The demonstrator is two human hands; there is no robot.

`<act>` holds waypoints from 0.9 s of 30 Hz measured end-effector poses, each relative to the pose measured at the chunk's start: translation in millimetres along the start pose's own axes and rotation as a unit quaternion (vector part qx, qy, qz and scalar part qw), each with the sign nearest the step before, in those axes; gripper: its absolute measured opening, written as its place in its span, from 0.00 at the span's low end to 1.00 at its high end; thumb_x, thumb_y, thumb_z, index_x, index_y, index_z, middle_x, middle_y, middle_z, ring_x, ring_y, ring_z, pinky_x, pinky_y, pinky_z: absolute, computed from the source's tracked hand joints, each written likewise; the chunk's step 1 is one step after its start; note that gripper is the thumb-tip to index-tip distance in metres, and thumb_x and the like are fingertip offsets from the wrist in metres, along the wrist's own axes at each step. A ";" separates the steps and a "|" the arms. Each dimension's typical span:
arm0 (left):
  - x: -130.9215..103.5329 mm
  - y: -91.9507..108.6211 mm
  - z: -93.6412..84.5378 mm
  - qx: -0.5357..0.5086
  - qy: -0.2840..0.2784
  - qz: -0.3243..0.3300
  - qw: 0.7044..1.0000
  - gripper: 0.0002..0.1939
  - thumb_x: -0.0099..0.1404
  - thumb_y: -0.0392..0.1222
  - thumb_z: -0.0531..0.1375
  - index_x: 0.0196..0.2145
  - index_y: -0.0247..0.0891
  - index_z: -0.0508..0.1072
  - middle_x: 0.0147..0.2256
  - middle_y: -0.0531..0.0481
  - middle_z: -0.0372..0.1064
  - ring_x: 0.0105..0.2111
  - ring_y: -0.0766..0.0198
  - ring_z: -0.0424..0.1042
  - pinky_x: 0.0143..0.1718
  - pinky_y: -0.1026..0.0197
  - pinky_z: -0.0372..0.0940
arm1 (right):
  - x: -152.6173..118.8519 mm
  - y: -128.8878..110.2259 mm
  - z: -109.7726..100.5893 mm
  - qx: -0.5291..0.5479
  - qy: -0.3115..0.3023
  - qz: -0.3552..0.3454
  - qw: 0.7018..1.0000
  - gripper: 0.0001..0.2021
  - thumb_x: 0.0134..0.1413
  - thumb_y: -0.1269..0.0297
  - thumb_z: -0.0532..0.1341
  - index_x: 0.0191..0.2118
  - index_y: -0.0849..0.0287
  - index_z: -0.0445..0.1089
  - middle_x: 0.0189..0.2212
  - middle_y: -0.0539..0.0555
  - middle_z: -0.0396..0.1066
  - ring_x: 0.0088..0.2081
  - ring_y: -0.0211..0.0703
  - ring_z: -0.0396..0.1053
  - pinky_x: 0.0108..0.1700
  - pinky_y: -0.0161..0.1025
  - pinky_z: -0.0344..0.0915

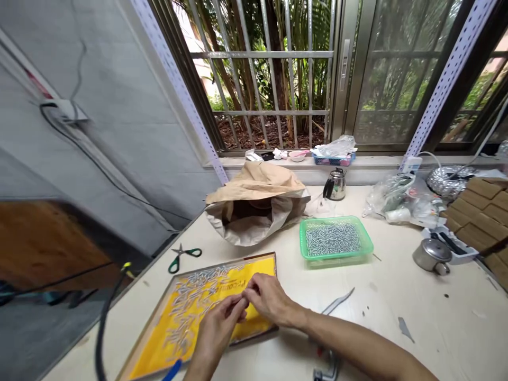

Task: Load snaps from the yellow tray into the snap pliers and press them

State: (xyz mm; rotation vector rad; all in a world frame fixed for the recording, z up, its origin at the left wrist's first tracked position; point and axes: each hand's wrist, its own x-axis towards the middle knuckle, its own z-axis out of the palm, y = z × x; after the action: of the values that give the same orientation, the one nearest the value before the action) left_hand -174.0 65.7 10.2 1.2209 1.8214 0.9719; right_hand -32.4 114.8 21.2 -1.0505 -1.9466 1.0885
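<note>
My left hand [219, 329] and my right hand [270, 299] meet over a shallow tray with a yellow lining [153, 364]. The fingertips of both are pinched together, and whatever is between them is too small or hidden to make out. Many slim silvery metal pieces [184, 312] lie scattered across the tray's left and far parts. Beyond my right hand stands a green plastic basket [336, 257] holding a heap of short silvery metal pieces [333, 239]. Scissors with green handles [183, 257] lie open past the tray's far left corner.
A large open paper sack [257, 203] stands behind the tray. Under my right forearm lie a pointed metal blade [337, 301] and a metal tool [327, 368]. Metal pots [432, 255], a small kettle [336, 185], plastic bags [400, 198] and cardboard [482, 211] occupy the right and back.
</note>
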 end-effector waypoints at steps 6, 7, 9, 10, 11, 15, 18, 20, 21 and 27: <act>10.3 -3.2 -9.7 0.010 0.041 -0.017 0.999 0.28 0.42 0.64 0.60 0.30 0.38 0.79 0.20 0.49 0.74 0.26 0.51 0.77 0.29 0.58 0.70 | 6.9 -7.3 5.4 0.017 -0.021 0.017 0.999 0.07 0.56 0.61 0.60 0.30 0.57 0.67 0.26 0.48 0.66 0.31 0.39 0.63 0.34 0.35 0.59; 10.0 -4.1 -11.5 0.015 0.040 -0.021 0.999 0.27 0.42 0.63 0.60 0.31 0.38 0.79 0.20 0.49 0.74 0.27 0.51 0.77 0.29 0.59 0.69 | 6.5 -8.7 5.8 0.031 -0.024 0.026 0.999 0.07 0.56 0.60 0.60 0.31 0.57 0.67 0.26 0.47 0.66 0.31 0.38 0.63 0.34 0.35 0.59; 9.3 -6.9 -13.9 0.011 0.034 -0.029 0.999 0.28 0.42 0.62 0.62 0.33 0.37 0.79 0.20 0.49 0.74 0.27 0.50 0.77 0.28 0.59 0.69 | 6.0 -10.5 6.8 0.051 -0.020 0.046 0.997 0.07 0.57 0.59 0.60 0.34 0.56 0.67 0.24 0.46 0.65 0.30 0.38 0.63 0.33 0.34 0.59; 9.8 -8.7 -14.2 0.000 0.028 -0.034 0.999 0.28 0.42 0.62 0.62 0.34 0.37 0.79 0.20 0.49 0.74 0.27 0.50 0.77 0.29 0.59 0.70 | 6.4 -10.5 7.5 0.052 -0.011 0.050 0.997 0.07 0.57 0.59 0.59 0.34 0.56 0.67 0.23 0.46 0.65 0.29 0.38 0.63 0.32 0.34 0.59; 11.4 -10.5 -13.8 -0.017 0.020 -0.041 0.999 0.28 0.42 0.61 0.63 0.34 0.36 0.79 0.20 0.49 0.74 0.27 0.51 0.77 0.29 0.59 0.70 | 7.6 -9.7 8.3 0.046 0.000 0.047 0.998 0.07 0.58 0.58 0.59 0.34 0.56 0.67 0.23 0.45 0.65 0.29 0.38 0.63 0.31 0.34 0.59; 23.5 -10.6 -6.5 -0.115 -0.001 -0.071 0.991 0.27 0.42 0.57 0.67 0.35 0.34 0.78 0.25 0.49 0.76 0.28 0.56 0.77 0.33 0.59 0.72 | 18.8 -1.9 11.6 0.022 0.049 0.003 0.999 0.08 0.57 0.59 0.58 0.29 0.55 0.65 0.24 0.45 0.66 0.29 0.37 0.64 0.31 0.33 0.60; 14.2 4.9 2.4 -0.170 0.019 -0.079 0.982 0.22 0.45 0.54 0.67 0.33 0.33 0.78 0.29 0.47 0.77 0.28 0.60 0.75 0.33 0.60 0.72 | 18.1 -1.9 14.4 0.038 0.081 -0.012 0.996 0.10 0.58 0.59 0.56 0.26 0.55 0.62 0.23 0.46 0.66 0.26 0.36 0.65 0.29 0.33 0.62; 2.4 20.0 11.4 -0.195 0.030 -0.062 0.978 0.16 0.51 0.50 0.65 0.31 0.33 0.78 0.33 0.45 0.77 0.32 0.59 0.76 0.33 0.61 0.72 | 12.8 -3.4 14.7 0.065 0.084 -0.013 0.994 0.12 0.59 0.57 0.53 0.27 0.54 0.60 0.23 0.47 0.65 0.26 0.38 0.65 0.30 0.35 0.63; 0.7 26.1 16.5 -0.204 0.048 -0.060 0.976 0.14 0.52 0.48 0.65 0.30 0.33 0.78 0.33 0.44 0.77 0.32 0.59 0.76 0.33 0.62 0.72 | 12.5 -2.0 14.3 0.081 0.085 -0.015 0.993 0.12 0.59 0.55 0.51 0.28 0.54 0.61 0.24 0.49 0.66 0.27 0.40 0.65 0.31 0.37 0.64; 26.8 20.7 24.7 -0.278 0.157 -0.043 0.947 0.10 0.58 0.44 0.63 0.32 0.31 0.77 0.26 0.47 0.74 0.24 0.65 0.73 0.29 0.64 0.70 | 36.7 30.9 20.3 0.090 0.104 0.013 0.990 0.15 0.56 0.48 0.55 0.33 0.55 0.64 0.27 0.53 0.70 0.28 0.44 0.69 0.30 0.41 0.67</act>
State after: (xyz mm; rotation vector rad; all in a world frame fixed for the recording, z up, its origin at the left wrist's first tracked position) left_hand -152.0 101.2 13.1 0.6607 1.6393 1.5644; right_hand -56.0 149.9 -9.1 -1.0474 -1.6442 1.0989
